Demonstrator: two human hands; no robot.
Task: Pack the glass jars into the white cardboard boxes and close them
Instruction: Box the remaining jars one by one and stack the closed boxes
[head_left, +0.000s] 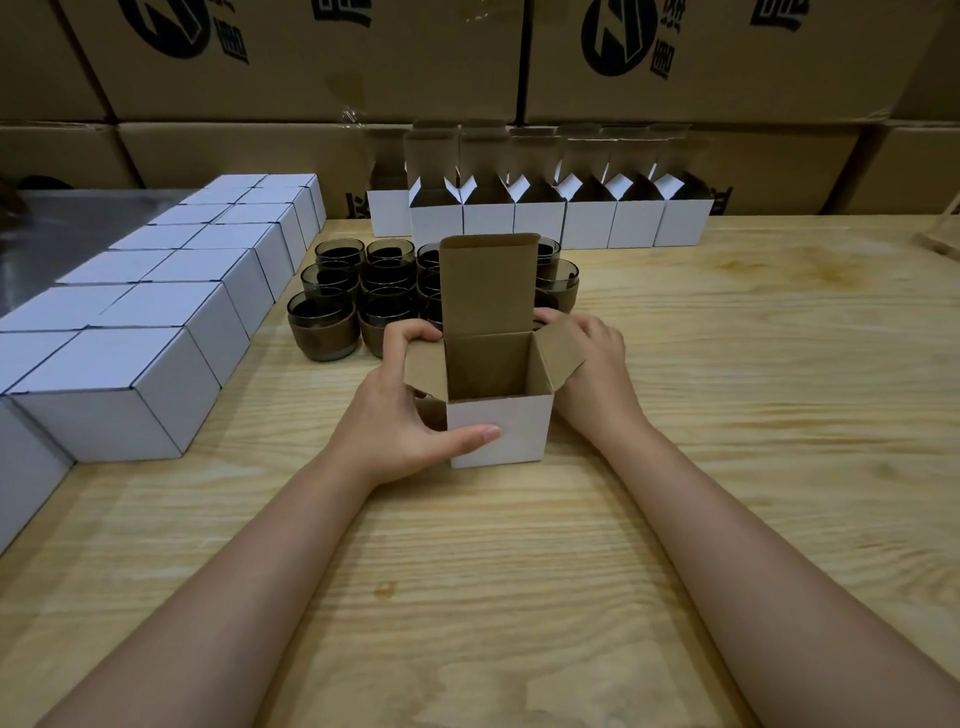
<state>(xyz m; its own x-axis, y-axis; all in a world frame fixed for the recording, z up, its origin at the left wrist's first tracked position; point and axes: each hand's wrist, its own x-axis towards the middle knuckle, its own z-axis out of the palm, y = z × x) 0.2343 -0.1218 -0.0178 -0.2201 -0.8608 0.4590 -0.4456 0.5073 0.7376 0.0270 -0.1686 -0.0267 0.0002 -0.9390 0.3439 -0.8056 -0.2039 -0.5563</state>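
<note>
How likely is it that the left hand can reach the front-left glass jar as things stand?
Probably yes. The left hand grips the open box, so it must release first, but the front-left jar stands just beyond it with bare table between.

Black round logos (166, 26) and blocky characters (660, 62) are printed on the large brown cartons (322, 88) stacked at the far side; nothing can be read.
</note>
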